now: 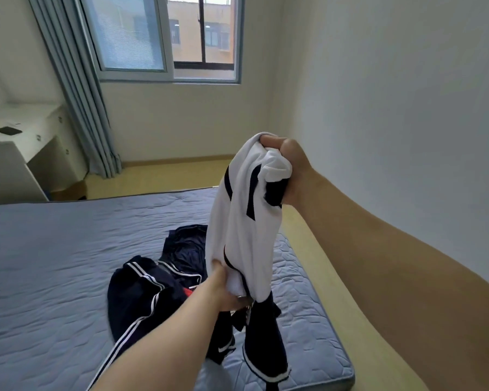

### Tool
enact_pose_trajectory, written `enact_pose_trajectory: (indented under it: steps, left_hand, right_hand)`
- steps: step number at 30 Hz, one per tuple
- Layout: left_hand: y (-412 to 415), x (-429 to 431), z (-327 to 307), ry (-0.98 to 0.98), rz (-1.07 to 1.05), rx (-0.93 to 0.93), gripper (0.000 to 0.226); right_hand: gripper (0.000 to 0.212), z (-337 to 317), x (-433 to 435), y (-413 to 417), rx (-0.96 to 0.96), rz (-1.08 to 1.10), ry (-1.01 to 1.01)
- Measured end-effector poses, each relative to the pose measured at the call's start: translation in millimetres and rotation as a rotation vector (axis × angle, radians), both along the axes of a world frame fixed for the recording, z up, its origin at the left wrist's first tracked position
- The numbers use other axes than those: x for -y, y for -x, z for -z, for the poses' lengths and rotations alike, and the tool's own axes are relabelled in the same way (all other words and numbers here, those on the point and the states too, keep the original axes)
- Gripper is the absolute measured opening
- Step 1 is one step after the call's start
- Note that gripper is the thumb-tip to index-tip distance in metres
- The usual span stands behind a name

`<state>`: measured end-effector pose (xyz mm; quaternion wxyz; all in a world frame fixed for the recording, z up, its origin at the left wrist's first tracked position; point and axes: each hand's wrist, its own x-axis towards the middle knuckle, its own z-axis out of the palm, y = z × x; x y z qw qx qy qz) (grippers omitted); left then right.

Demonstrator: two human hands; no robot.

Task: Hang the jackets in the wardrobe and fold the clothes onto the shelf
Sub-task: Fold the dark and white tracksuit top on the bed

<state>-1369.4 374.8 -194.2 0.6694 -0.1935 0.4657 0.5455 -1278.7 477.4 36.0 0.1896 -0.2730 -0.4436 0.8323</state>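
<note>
A white and navy jacket (244, 221) hangs bunched in the air above the bed. My right hand (287, 165) grips its top, fingers curled round the white fabric. Lower down, my left hand (223, 289) grips the jacket where white meets navy, near the zipper. Its navy lower part dangles down to the mattress. Beneath it on the bed lie navy trousers with white side stripes (136, 300) and another crumpled dark garment (187, 246).
The blue-grey quilted mattress (54, 263) fills the left and centre; its right edge runs beside a strip of wooden floor (350, 306) and a white wall. A white desk (26, 131) with a dark object stands far left, by grey curtains and a window.
</note>
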Motion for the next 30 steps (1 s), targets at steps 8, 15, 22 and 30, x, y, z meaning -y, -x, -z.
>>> enact_pose_trajectory:
  steps: [8,15,22,30]
  left_hand:
    - [61.2,-30.0,-19.2,-0.306,-0.228,-0.142,0.042]
    - [42.0,-26.8,-96.9,-0.655,-0.065,-0.685,0.043]
    - [1.7,7.3,-113.6,-0.803,0.575,-1.333,0.052]
    - [49.2,33.6,-81.7,-0.408,0.268,-1.045,0.031]
  right_hand:
    - [0.035,24.1,-21.8,-44.3,0.428,0.089,-0.396]
    - [0.085,68.3,-30.8,-49.5,1.098,-0.246,-1.072]
    - [0.048,85.6,-20.9,-23.0,0.084,-0.057,0.053]
    - [0.029,106.7,3.3,6.5,0.154,0.080,-0.013]
